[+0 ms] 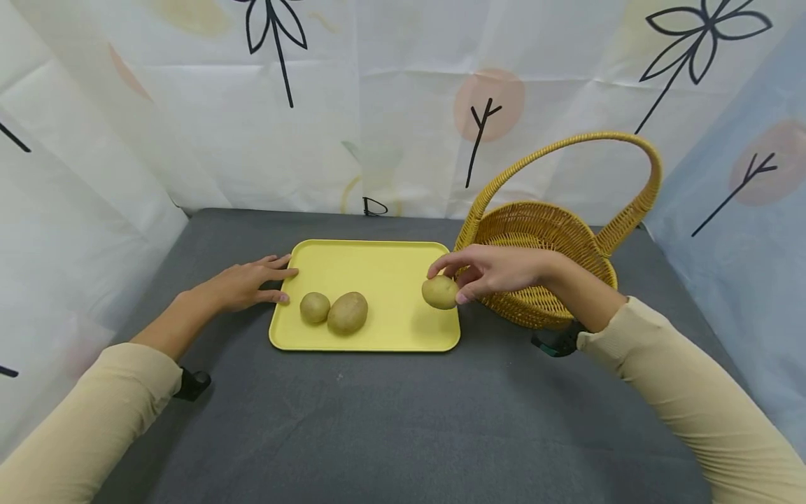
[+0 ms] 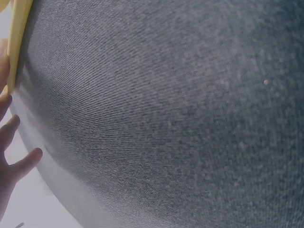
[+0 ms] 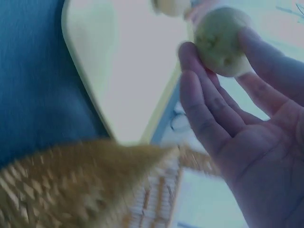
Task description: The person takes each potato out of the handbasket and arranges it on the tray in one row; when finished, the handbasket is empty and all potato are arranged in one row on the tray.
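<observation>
My right hand [image 1: 497, 269] pinches a potato [image 1: 439, 292] between thumb and fingers over the right end of a yellow tray [image 1: 393, 329]. In the right wrist view the same potato [image 3: 223, 42] sits at the fingertips, with the palm turned toward the camera. At the tray's left edge rests my left hand [image 1: 252, 283], its fingers extended and touching the rim. Two more potatoes lie on the tray's left half, a small round one [image 1: 314, 308] beside a larger oval one [image 1: 348, 313]. The left wrist view catches only fingers [image 2: 26, 164] and a strip of tray.
A yellow wicker basket [image 1: 535, 217] with a tall arched handle [image 1: 567, 142] stands right of the tray, partly behind my right forearm. Dark grey cloth [image 1: 390, 420] covers the table. Patterned white curtains [image 1: 390, 140] hang at the back and sides.
</observation>
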Demonstrator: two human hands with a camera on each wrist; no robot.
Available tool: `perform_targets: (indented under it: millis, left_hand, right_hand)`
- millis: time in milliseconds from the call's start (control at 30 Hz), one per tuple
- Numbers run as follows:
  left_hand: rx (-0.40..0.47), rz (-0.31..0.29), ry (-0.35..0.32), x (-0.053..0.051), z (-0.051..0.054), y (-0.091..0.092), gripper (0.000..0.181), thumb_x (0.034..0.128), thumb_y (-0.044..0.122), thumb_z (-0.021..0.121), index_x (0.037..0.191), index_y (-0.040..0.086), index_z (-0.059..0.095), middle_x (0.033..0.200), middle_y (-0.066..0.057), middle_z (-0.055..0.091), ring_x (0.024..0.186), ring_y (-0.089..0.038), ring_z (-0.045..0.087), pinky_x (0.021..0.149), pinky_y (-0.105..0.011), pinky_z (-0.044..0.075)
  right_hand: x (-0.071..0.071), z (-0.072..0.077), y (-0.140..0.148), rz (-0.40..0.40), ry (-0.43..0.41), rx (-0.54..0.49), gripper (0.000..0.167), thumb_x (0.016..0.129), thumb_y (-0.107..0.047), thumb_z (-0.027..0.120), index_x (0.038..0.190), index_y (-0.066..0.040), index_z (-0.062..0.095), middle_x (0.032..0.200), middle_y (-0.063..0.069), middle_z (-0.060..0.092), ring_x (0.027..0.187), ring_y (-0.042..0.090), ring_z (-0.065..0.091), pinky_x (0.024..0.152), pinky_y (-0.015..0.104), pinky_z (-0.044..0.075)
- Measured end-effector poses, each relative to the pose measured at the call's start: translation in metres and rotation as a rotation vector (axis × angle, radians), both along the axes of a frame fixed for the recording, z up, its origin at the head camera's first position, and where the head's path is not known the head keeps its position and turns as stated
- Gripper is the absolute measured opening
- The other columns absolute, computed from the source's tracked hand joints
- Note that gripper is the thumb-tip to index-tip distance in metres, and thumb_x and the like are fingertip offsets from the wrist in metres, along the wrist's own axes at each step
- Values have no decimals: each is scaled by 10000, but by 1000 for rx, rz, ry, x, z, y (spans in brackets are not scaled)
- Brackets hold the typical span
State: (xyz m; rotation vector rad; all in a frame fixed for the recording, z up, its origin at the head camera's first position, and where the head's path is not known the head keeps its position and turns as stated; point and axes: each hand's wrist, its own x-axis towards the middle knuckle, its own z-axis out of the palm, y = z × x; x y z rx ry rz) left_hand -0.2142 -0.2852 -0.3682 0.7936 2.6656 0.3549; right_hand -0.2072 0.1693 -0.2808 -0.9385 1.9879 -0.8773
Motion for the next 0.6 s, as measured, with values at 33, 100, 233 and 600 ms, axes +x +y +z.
perform_targets:
  millis: [33,100,233,600]
  left_hand:
    - [1,0,1,0,0,0,697,954,422,640,1512,62,430,1608,-232,229,1465,-480,167,1036,-744,238]
    - [3,-1,3,0,0,0,695,955,420,639,1512,61,430,1608,-233,230,1464,-482,168,1036,-741,243]
    - [3,-2,5,-1,0,1,697,956,432,632,1514,67,428,1610,-230,227,1464,-482,167,1038,-736,247]
    - [6,2,-1,0,-2,-1,698,955,435,634,1515,71,430,1612,-228,222,1463,-485,165,1029,-759,226]
  right_hand:
    - [1,-3,-6,0,5,-4,483,983,-94,641,1436,-69,475,1386,115,488,1242,284,545,948,390,496]
    - [2,-10,-17,9,18,-16,484,984,-71,632,1438,-46,466,1403,132,476,1250,293,535,967,387,487]
    - [3,-27,-36,30,22,-19,490,978,-40,630,1436,-23,457,1419,158,465,1245,289,547,974,366,486]
    - [6,-63,-72,57,33,-28,467,964,-1,631,1405,-5,475,1341,211,512,1015,232,676,864,294,516]
